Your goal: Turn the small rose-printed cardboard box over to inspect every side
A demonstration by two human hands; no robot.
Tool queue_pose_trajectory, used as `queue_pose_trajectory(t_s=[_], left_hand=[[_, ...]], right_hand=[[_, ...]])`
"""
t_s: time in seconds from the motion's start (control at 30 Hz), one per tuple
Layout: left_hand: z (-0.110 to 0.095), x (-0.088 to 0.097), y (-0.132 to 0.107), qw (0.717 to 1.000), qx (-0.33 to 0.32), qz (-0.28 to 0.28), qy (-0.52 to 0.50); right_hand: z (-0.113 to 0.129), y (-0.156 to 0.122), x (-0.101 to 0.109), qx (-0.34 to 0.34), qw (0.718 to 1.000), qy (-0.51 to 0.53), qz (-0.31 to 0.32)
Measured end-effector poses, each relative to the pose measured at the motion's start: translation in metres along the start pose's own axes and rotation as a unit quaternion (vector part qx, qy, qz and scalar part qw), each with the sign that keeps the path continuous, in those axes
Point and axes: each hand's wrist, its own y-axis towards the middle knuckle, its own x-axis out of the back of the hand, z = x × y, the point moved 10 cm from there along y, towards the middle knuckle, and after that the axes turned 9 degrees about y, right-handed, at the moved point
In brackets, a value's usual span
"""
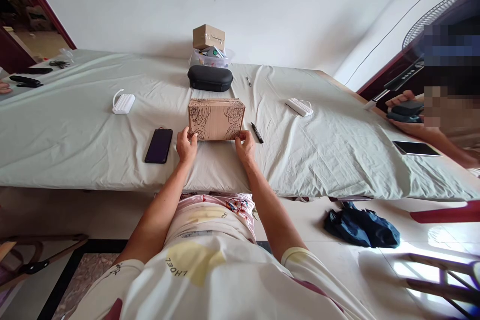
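A brown cardboard box (pixel 216 122) with black scribbled swirls at its corners stands on the cloth-covered table in front of me. My left hand (pixel 187 144) grips its lower left corner, thumb on the near face. At the lower right corner my right hand (pixel 245 146) holds it the same way. The fingers behind the box's edges are partly hidden. Just right of the box lies a black marker pen (pixel 257 133). A dark smartphone (pixel 159 146) rests flat to the left of my left hand.
Behind the box sit a black zip case (pixel 210 78), a clear plastic tub (pixel 229 59) and a small carton (pixel 209 37). White power banks (pixel 124 104) lie on both sides. At right, another person's hands hold a dark object (pixel 407 111) near a tablet (pixel 416 148).
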Motion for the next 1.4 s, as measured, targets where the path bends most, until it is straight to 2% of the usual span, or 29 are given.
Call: queue_pose_trajectory(t_s=[0.23, 0.37, 0.5, 0.7, 0.83, 0.9, 0.97, 1.13, 1.27, 1.4], left_hand=[[-0.016, 0.017, -0.001, 0.998, -0.038, -0.040, -0.028], [-0.028, 0.025, -0.003, 0.993, -0.079, -0.049, -0.070], [-0.032, 0.031, -0.005, 0.994, -0.084, -0.059, -0.047], [-0.034, 0.031, -0.005, 0.990, -0.113, -0.073, -0.041], [-0.031, 0.027, -0.005, 0.992, -0.102, -0.077, 0.002], [-0.037, 0.023, -0.008, 0.991, -0.111, -0.067, 0.033], [-0.050, 0.016, -0.013, 0.987, -0.148, -0.035, 0.050], [-0.089, -0.008, -0.035, 0.959, -0.270, 0.067, 0.052], [-0.096, -0.011, -0.040, 0.952, -0.289, 0.079, 0.056], [-0.095, -0.010, -0.039, 0.950, -0.296, 0.083, 0.055]], right_hand=[[0.026, -0.004, 0.014, 0.059, 0.994, 0.074, -0.055], [0.030, -0.006, 0.022, 0.062, 0.991, 0.088, -0.079], [0.037, -0.008, 0.025, 0.083, 0.988, 0.103, -0.081], [0.039, -0.009, 0.023, 0.089, 0.990, 0.084, -0.075], [0.051, -0.013, 0.027, 0.156, 0.982, 0.007, -0.109], [0.057, -0.016, 0.027, 0.181, 0.974, -0.061, -0.124], [0.064, -0.019, 0.023, 0.200, 0.966, -0.117, -0.117], [0.089, -0.032, -0.002, 0.271, 0.944, -0.184, -0.042], [0.098, -0.039, -0.019, 0.276, 0.939, -0.202, 0.013], [0.096, -0.038, -0.023, 0.261, 0.945, -0.193, 0.026]])
